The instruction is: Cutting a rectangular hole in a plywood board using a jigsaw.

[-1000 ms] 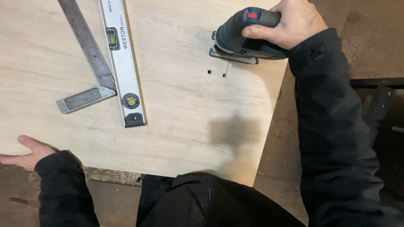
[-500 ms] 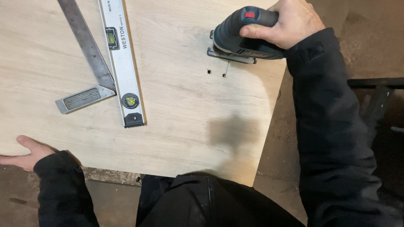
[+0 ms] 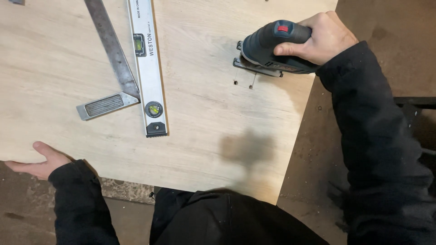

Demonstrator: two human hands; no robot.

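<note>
At the near edge of a pale wooden board [image 3: 204,136], a person in dark sleeves works at it from the six o'clock side. The left hand [image 3: 38,161], down at eight o'clock, rests against the board's near edge, palm turned up and fingers loosely spread, thumb lying on the rim; it grips nothing. A soft shadow darkens the grain just past the person's chest.

Further in, at ten o'clock, an aluminium spirit level [image 3: 146,68] lies flat on the board, long and silver with a green bubble vial near its black-capped near end and another vial higher up. Touching its left side is a steel try square [image 3: 113,72], its blade running up and away at a slant and its ribbed stock [image 3: 105,105] pointing toward nine o'clock.

Toward one o'clock, the right hand [image 3: 318,38] is wrapped tight around the top handle of a jigsaw [image 3: 272,47], fingers curled under and thumb closed over the grip. The tool is compact, dark blue-grey with a small red switch on its crown and a flat metal shoe seated on the board close to the right edge. Just in front of the shoe, two small drilled holes [image 3: 243,84] sit side by side in the wood, joined by faint pencil lines. Beyond the board's right edge lies a dusty brown floor [image 3: 390,27].
</note>
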